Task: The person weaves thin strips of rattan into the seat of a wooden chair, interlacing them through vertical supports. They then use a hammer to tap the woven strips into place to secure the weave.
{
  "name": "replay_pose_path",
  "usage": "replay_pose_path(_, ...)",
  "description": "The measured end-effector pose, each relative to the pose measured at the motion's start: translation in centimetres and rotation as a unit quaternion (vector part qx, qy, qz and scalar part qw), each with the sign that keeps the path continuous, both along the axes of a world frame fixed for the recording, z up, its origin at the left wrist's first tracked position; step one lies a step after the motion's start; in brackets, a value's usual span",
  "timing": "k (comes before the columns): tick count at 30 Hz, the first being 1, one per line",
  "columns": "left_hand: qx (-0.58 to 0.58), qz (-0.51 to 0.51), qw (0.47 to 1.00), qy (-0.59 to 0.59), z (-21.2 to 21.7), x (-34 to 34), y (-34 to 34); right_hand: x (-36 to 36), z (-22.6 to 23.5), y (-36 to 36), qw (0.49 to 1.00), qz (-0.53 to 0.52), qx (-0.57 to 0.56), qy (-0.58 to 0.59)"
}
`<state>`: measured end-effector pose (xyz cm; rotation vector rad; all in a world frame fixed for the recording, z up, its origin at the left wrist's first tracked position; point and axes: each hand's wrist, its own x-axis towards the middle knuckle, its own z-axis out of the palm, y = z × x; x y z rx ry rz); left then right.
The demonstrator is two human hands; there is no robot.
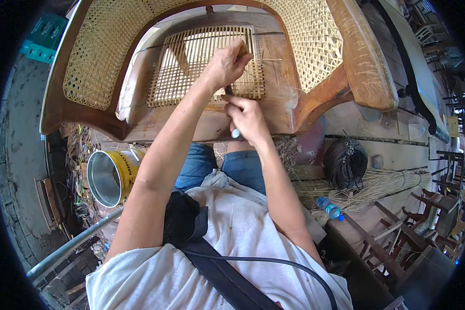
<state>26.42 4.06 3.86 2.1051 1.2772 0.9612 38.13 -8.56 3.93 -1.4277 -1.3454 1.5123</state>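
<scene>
In front of me stands a wooden armchair (219, 121) with woven cane sides. Its seat opening carries a partly woven cane grid (173, 77), dense at the near left, with mostly lengthwise strips toward the far side. Over the grid's right half, my left hand (230, 64) is closed with fingertips pinched; what they hold is too small to tell. Loose strand ends (272, 59) stick out right of it. Just nearer, at the seat's front rail, my right hand (247, 118) is wrapped round a slim tool (229, 91) with a dark tip and a pale round butt end.
A yellow bucket (124, 173) lies tipped at the left, near a metal pipe (75, 245). To the right are a coil of dark cord (345, 164), a bundle of cane strips (382, 182) and a plastic bottle (329, 207). Wooden furniture frames (398, 237) stand beyond.
</scene>
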Motion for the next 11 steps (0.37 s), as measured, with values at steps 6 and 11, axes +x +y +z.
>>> replay_pose_path(6, -0.034, 0.007, 0.999, -0.021, 2.3, 0.1, -1.0, -0.8, 0.8, -1.2, 0.991, -0.051, 0.079, -0.092)
replay_pose_path(11, -0.014, -0.009, 1.000, 0.006, 0.8, 0.2, -1.1, -2.1, 0.0, -2.0, 0.993, -0.046, 0.091, -0.058)
